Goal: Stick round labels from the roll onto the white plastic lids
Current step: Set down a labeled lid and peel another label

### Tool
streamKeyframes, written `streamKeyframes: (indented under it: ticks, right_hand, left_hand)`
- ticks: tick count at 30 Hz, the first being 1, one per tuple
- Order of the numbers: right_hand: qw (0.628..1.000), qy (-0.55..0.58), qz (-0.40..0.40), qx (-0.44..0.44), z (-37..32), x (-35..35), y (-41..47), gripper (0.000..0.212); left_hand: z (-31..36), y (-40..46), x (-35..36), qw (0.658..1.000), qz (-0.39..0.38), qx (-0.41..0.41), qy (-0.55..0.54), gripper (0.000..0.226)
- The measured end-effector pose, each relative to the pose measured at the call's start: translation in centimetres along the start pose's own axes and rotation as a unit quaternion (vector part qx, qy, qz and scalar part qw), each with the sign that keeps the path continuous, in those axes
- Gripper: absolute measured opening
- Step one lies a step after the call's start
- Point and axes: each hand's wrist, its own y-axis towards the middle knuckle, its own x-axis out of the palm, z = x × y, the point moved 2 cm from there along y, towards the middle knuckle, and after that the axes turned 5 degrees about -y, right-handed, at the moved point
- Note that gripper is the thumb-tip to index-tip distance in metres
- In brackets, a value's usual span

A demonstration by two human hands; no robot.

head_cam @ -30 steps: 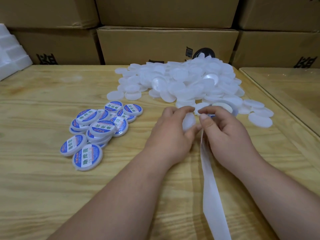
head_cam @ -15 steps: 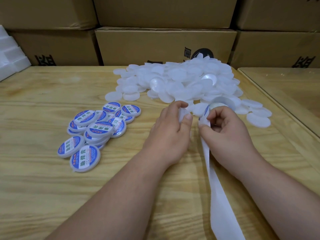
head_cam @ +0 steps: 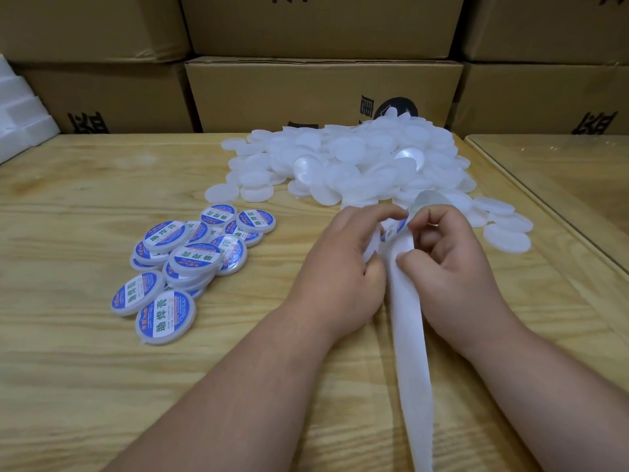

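Observation:
A heap of plain white plastic lids (head_cam: 357,165) lies at the back middle of the wooden table (head_cam: 85,369). Left of my hands sits a pile of labelled lids (head_cam: 190,264) with blue and white round labels. My left hand (head_cam: 340,267) holds a white lid (head_cam: 372,245), mostly hidden by the fingers. My right hand (head_cam: 449,267) pinches the white backing strip (head_cam: 408,352), which trails toward me off the bottom edge. A round blue label (head_cam: 396,229) shows between the two hands' fingertips. The roll itself is out of sight.
Stacked cardboard boxes (head_cam: 323,90) form a wall behind the table. White foam blocks (head_cam: 17,107) stand at the far left. A second table surface (head_cam: 561,172) adjoins on the right. Loose white lids (head_cam: 507,240) lie right of my right hand.
Both hands have drawn closer together and slightly toward the heap. The lid in my left hand is more covered now, and a blue label has come into view between the fingertips.

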Motion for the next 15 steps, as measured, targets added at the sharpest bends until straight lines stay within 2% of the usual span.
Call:
streamKeyframes:
  ticks: [2, 6, 11, 15]
  right_hand:
    - [0.999, 0.03, 0.021, 0.005, 0.1, -0.2, 0.1, 0.022]
    - [0.996, 0.037, 0.069, 0.036, -0.1, -0.6, 0.1, 0.018]
    - [0.993, 0.015, 0.096, 0.067, 0.0, -0.7, 0.2, 0.02]
    - [0.988, -0.032, 0.135, 0.07, 0.3, -1.0, 0.4, 0.018]
  left_hand:
    - [-0.1, 0.0, 0.1, 1.0, -0.021, 0.001, 0.002, 0.052]
    - [-0.1, 0.1, 0.2, 1.0, -0.023, -0.014, 0.008, 0.033]
    - [0.4, 0.0, 0.2, 1.0, -0.025, -0.004, -0.004, 0.026]
    - [1.2, -0.4, 0.2, 0.998, -0.044, 0.032, -0.023, 0.012]
